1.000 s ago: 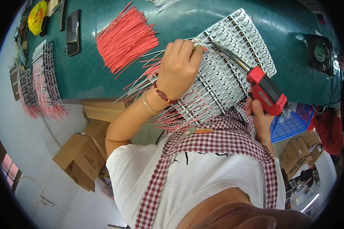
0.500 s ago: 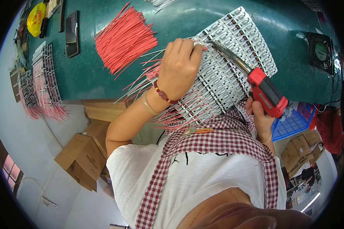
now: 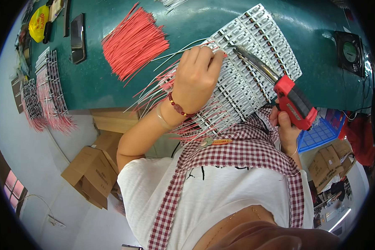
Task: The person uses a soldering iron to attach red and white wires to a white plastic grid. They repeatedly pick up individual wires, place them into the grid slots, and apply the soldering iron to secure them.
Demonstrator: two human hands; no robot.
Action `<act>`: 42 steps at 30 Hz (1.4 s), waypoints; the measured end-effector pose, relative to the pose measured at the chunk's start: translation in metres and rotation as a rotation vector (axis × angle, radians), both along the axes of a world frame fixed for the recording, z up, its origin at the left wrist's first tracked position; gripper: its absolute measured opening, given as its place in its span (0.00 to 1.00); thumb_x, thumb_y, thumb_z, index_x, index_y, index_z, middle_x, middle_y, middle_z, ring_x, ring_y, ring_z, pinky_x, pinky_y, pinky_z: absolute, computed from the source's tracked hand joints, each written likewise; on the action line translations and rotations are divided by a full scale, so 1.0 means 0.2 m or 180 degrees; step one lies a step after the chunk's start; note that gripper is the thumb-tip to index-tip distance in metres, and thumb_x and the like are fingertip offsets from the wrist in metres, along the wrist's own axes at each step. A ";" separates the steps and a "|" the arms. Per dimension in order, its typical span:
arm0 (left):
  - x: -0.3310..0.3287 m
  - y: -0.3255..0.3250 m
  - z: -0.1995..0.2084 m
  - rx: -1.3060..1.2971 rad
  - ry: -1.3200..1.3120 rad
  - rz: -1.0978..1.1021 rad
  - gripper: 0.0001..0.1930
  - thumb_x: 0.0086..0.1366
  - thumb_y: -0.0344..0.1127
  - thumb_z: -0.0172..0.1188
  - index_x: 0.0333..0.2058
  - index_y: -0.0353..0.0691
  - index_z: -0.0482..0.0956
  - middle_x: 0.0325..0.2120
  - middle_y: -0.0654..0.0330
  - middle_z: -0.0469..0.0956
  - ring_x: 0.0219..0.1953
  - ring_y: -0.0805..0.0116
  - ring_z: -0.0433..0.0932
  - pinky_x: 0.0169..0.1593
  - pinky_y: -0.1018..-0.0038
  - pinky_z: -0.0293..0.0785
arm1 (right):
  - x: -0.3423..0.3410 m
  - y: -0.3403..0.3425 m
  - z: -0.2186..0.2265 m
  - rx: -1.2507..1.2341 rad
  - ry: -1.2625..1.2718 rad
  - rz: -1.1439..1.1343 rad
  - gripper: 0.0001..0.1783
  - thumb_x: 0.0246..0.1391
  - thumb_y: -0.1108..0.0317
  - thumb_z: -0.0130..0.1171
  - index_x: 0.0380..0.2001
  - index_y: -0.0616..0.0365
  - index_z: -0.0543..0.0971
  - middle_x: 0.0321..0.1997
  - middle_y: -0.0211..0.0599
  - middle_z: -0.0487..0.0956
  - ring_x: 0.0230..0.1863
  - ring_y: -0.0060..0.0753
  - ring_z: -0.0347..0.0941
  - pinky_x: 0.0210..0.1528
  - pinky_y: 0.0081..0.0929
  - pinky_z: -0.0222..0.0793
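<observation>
My left hand (image 3: 198,77) is closed in a pinch over the sheet of small white circuit boards (image 3: 254,54), with a red wire (image 3: 225,55) at its fingertips. Red and white wires trail from under that hand to the left, and more hang off the sheet's lower left edge. In my right hand (image 3: 286,127) is a red and black soldering gun (image 3: 296,102), gripped by its handle. Its dark metal tip (image 3: 236,48) reaches the sheet just right of my left fingertips; whether it touches a board I cannot tell.
A heap of red wires (image 3: 135,43) lies on the green table (image 3: 100,89) to the left. Beyond it are a black phone (image 3: 78,38) and wired board sheets (image 3: 52,87). A black fan-like device (image 3: 349,54) sits at the right, above a blue basket (image 3: 318,135). Cardboard boxes (image 3: 91,175) stand below.
The soldering gun and my right hand have shifted slightly right and down. My left hand has moved only a little, staying at the same part of the sheet.
</observation>
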State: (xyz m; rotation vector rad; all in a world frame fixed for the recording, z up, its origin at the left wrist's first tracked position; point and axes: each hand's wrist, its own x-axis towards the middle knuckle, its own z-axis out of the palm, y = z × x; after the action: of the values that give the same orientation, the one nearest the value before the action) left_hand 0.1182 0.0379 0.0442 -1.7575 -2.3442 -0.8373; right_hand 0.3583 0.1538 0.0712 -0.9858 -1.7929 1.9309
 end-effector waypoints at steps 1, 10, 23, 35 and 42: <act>0.00 0.00 -0.01 0.0022 -0.0067 -0.0025 0.12 0.48 0.23 0.59 0.34 0.36 0.80 0.24 0.60 0.68 0.29 0.64 0.69 0.33 0.70 0.66 | 0.01 0.00 0.00 0.0009 -0.0073 0.0041 0.20 0.56 0.60 0.57 0.46 0.65 0.71 0.20 0.37 0.72 0.17 0.21 0.64 0.19 0.18 0.58; 0.02 0.02 -0.01 -0.0053 -0.0055 0.0049 0.12 0.46 0.23 0.59 0.33 0.35 0.79 0.23 0.59 0.66 0.28 0.63 0.68 0.34 0.70 0.66 | 0.03 0.00 -0.03 0.0203 -0.0410 0.0303 0.18 0.57 0.60 0.57 0.42 0.65 0.72 0.21 0.35 0.73 0.18 0.19 0.65 0.20 0.18 0.60; 0.02 0.02 0.00 -0.0169 0.0013 0.0062 0.11 0.48 0.24 0.59 0.33 0.34 0.79 0.24 0.59 0.66 0.28 0.63 0.68 0.34 0.69 0.66 | 0.06 0.00 -0.04 0.0109 -0.0265 0.0242 0.21 0.57 0.62 0.57 0.47 0.65 0.70 0.19 0.36 0.72 0.17 0.21 0.63 0.19 0.18 0.58; 0.03 0.01 0.01 -0.0171 0.0000 0.0037 0.11 0.49 0.24 0.58 0.34 0.35 0.79 0.24 0.59 0.66 0.28 0.63 0.68 0.34 0.70 0.66 | 0.07 0.00 -0.08 0.0474 -0.0495 0.0285 0.18 0.56 0.63 0.57 0.43 0.65 0.71 0.21 0.36 0.73 0.18 0.20 0.64 0.20 0.18 0.60; 0.03 0.01 0.00 -0.0227 0.0001 0.0067 0.11 0.49 0.24 0.58 0.34 0.35 0.78 0.24 0.59 0.66 0.29 0.63 0.68 0.34 0.69 0.66 | 0.05 0.02 0.01 -0.0135 -0.0302 0.0232 0.06 0.56 0.69 0.57 0.31 0.61 0.77 0.24 0.28 0.75 0.23 0.18 0.68 0.25 0.18 0.63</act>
State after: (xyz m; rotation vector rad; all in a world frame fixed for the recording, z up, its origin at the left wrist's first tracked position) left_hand 0.1241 0.0405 0.0452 -1.7558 -2.4168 -0.7596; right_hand 0.3677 0.1572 0.0723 -1.0565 -1.8710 2.0045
